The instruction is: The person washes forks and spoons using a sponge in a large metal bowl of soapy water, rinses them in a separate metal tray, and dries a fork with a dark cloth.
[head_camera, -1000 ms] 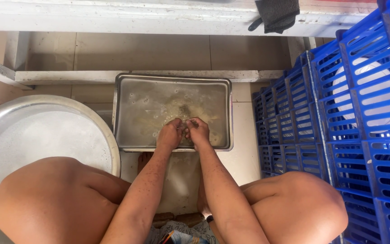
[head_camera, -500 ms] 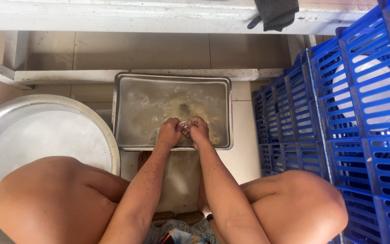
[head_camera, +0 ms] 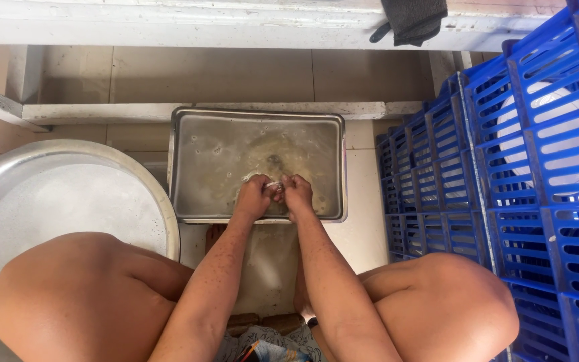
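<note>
Squatting over a rectangular steel tray of murky water (head_camera: 196,147), a person is pressing both hands together at its near edge. The left hand (head_camera: 253,197) and right hand (head_camera: 297,193) are curling their fingers around a small pale, shiny object (head_camera: 273,186), too small to identify. Compared with a moment earlier, the hands are sitting closer together, still scrubbing. Left of the tray is lying a large round metal basin (head_camera: 55,201); right of it are standing stacked blue plastic crates (head_camera: 537,201) on beige floor tiles (head_camera: 209,74).
</note>
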